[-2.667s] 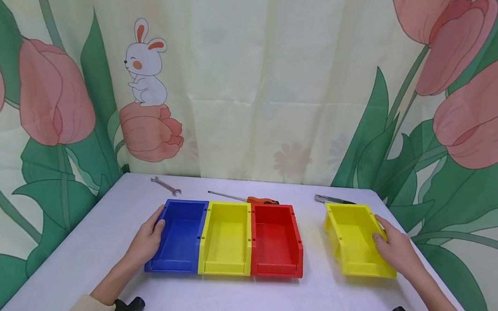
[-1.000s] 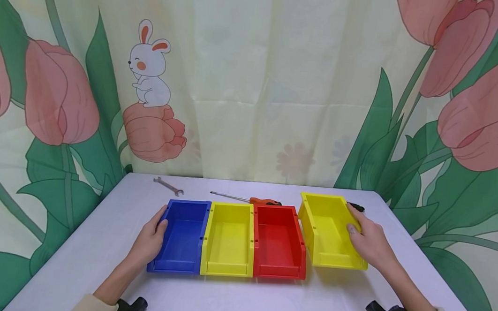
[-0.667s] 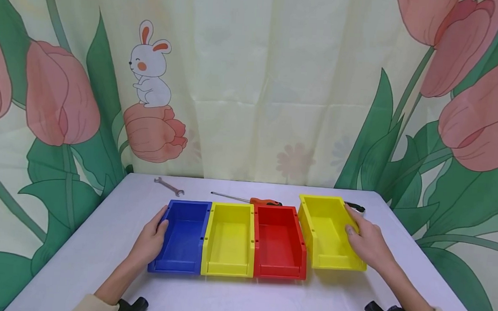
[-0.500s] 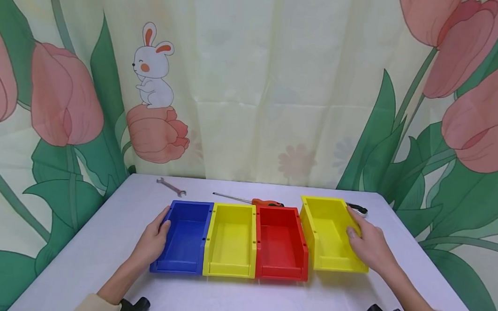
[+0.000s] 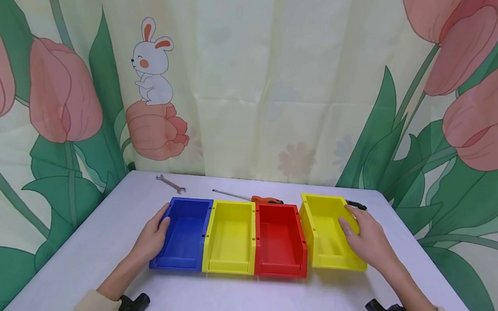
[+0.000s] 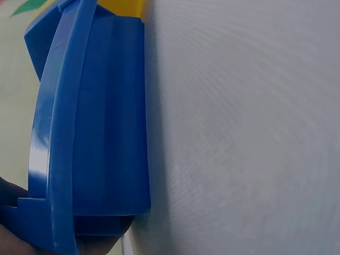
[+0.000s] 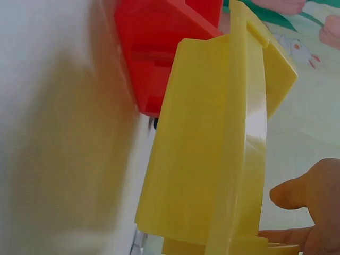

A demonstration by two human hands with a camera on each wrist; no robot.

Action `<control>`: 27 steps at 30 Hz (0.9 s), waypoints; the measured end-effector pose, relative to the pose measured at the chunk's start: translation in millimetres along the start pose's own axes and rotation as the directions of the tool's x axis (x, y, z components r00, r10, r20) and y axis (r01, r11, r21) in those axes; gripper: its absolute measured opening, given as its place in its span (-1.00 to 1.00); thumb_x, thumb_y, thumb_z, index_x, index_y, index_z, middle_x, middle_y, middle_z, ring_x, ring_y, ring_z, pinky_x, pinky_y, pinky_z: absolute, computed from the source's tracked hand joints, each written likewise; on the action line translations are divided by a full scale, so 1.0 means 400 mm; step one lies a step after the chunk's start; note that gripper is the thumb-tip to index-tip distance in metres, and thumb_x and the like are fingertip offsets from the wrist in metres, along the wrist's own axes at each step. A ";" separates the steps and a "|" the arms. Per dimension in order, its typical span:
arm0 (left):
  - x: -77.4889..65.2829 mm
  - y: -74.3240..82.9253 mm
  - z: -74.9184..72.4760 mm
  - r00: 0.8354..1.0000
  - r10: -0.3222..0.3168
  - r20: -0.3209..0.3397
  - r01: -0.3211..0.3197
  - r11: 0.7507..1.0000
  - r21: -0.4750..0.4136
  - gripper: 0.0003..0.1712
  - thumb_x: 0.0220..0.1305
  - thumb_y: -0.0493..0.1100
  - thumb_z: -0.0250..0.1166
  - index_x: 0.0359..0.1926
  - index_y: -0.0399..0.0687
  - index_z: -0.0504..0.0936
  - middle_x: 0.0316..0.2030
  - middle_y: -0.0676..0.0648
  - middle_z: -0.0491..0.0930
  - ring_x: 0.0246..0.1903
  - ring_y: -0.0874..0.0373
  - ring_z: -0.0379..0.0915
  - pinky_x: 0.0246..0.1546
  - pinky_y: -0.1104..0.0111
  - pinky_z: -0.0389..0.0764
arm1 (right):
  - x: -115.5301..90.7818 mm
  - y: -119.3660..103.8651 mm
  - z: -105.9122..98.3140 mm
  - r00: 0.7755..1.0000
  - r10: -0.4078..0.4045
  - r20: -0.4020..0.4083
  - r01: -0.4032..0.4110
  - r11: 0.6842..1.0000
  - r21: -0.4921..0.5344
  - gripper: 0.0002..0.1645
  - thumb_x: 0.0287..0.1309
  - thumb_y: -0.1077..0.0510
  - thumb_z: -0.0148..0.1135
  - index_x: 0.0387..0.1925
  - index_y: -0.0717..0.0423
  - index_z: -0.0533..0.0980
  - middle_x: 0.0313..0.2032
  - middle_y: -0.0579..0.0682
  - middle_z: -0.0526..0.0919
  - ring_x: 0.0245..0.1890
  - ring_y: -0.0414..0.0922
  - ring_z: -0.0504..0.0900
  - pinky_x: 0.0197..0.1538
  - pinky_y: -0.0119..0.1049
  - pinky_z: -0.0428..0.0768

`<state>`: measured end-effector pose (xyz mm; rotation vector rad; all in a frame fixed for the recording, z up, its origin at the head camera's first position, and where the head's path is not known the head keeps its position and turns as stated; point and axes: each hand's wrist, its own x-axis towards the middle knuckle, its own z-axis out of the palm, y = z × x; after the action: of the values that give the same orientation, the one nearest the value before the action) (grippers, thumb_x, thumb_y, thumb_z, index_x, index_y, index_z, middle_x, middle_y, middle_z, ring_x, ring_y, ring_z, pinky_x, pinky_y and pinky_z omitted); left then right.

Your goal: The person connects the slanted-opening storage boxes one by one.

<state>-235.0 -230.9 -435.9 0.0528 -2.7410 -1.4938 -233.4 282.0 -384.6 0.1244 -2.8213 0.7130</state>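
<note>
In the head view, blue (image 5: 185, 234), yellow (image 5: 230, 239) and red (image 5: 281, 241) plastic bins stand side by side. My left hand (image 5: 149, 238) grips the blue bin's outer left wall, thumb at the rim. A second yellow bin (image 5: 326, 239) sits slightly raised and set back, close against the red bin's right side. My right hand (image 5: 369, 239) is at its right wall, fingers outside, partly hidden. In the right wrist view the thumb (image 7: 289, 194) stands apart from the wall of the yellow bin (image 7: 196, 143), while a straight finger touches its end.
Behind the bins lie a wrench (image 5: 171, 184), a screwdriver with an orange handle (image 5: 265, 199) and a black-handled tool (image 5: 356, 205), mostly hidden by the second yellow bin. All rest on a white tabletop (image 5: 241, 298) before a tulip-print curtain (image 5: 236, 79).
My right hand has brought the second yellow bin leftward from apart to beside the red bin. Its thumb has since lifted off the wall. My left hand keeps its grip on the blue bin.
</note>
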 end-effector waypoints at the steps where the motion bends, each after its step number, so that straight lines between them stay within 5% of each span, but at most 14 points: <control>1: 0.001 0.001 0.000 1.000 0.001 -0.001 -0.001 1.000 -0.002 -0.33 0.77 -0.15 -0.27 0.73 -0.10 -0.21 0.71 -0.32 -0.14 0.70 -0.32 -0.23 0.72 -0.19 -0.05 | 0.002 -0.004 -0.002 1.000 -0.011 -0.015 0.011 1.000 -0.007 -0.28 0.57 0.00 0.11 0.53 0.36 0.27 0.45 0.48 0.36 0.40 0.49 0.38 0.35 0.51 0.47; 8: -0.001 0.000 0.001 1.000 -0.002 0.011 0.002 1.000 -0.014 -0.33 0.77 -0.16 -0.28 0.73 -0.11 -0.21 0.71 -0.32 -0.15 0.70 -0.32 -0.25 0.72 -0.19 -0.06 | -0.004 -0.049 0.001 0.986 -0.149 -0.073 0.149 0.989 -0.008 -0.37 0.50 0.04 0.24 0.45 0.25 0.44 0.46 0.37 0.43 0.42 0.41 0.42 0.34 0.42 0.55; 19: -0.002 -0.004 -0.001 1.000 0.018 0.014 -0.018 1.000 -0.025 -0.32 0.76 -0.17 -0.28 0.73 -0.12 -0.22 0.71 -0.34 -0.15 0.70 -0.33 -0.26 0.72 -0.20 -0.07 | 0.030 -0.097 0.019 0.952 -0.268 0.146 0.257 0.962 0.091 -0.30 0.56 -0.08 0.15 0.57 0.10 0.34 0.47 0.19 0.51 0.44 0.27 0.49 0.29 0.22 0.73; 27: -0.001 -0.002 -0.002 1.000 0.022 0.008 -0.022 1.000 -0.021 -0.32 0.76 -0.17 -0.27 0.73 -0.11 -0.22 0.71 -0.33 -0.15 0.70 -0.33 -0.25 0.72 -0.19 -0.06 | 0.044 -0.093 0.036 0.940 -0.287 0.185 0.274 0.957 0.092 -0.32 0.60 -0.06 0.09 0.59 0.07 0.30 0.48 0.19 0.51 0.42 0.26 0.52 0.30 0.22 0.72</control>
<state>-234.5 -231.9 -436.4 0.0163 -2.7227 -1.5213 -248.4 242.0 -375.4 0.6284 -2.8753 0.7613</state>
